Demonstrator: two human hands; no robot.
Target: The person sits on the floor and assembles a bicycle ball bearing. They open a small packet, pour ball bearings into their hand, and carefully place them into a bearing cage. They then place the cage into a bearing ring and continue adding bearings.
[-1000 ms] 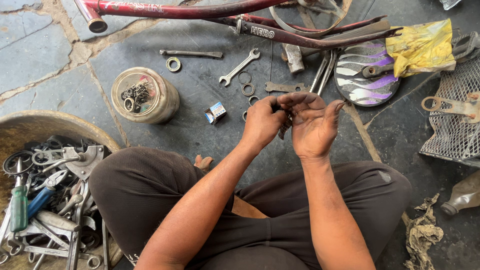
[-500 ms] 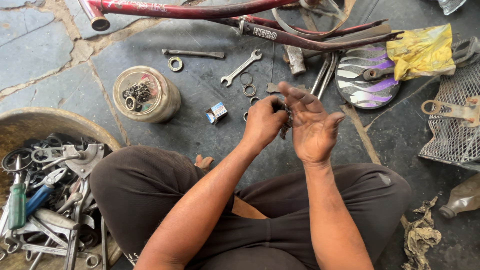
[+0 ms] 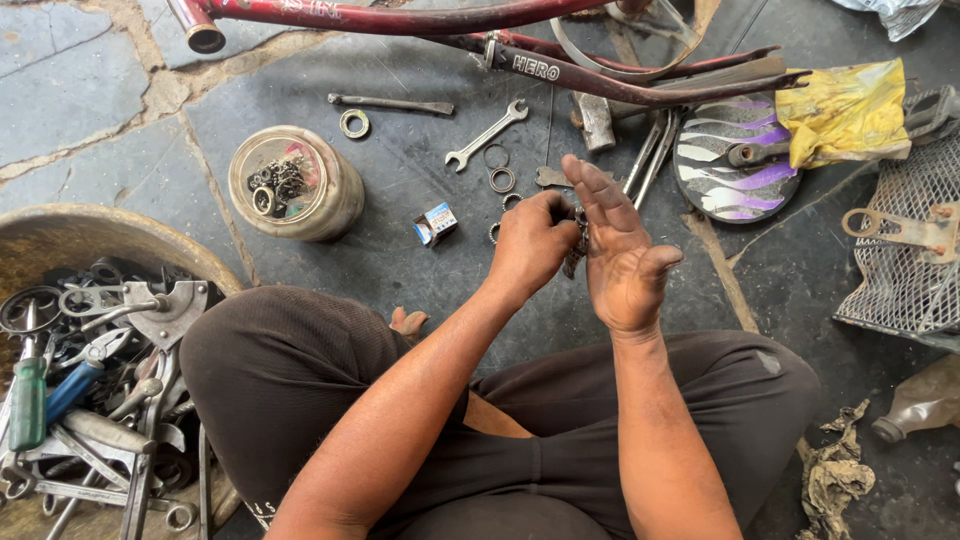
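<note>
The basin (image 3: 60,235) at far left held loose tools, kept within reach; the jar (image 3: 295,183) of small rings stood beside it. The left hand (image 3: 530,245) was closed, fingertips pinched on a small dark metal part (image 3: 577,245) held over the lap. The right hand (image 3: 622,255) lay flat and open against it, apparently as backing. Spanner (image 3: 487,135) and rings (image 3: 497,168) lay just beyond.

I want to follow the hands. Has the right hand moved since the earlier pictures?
Yes. The right hand was curled against the left hand. Its fingers have since opened and now point up toward the spanner on the floor, palm facing left.
</note>
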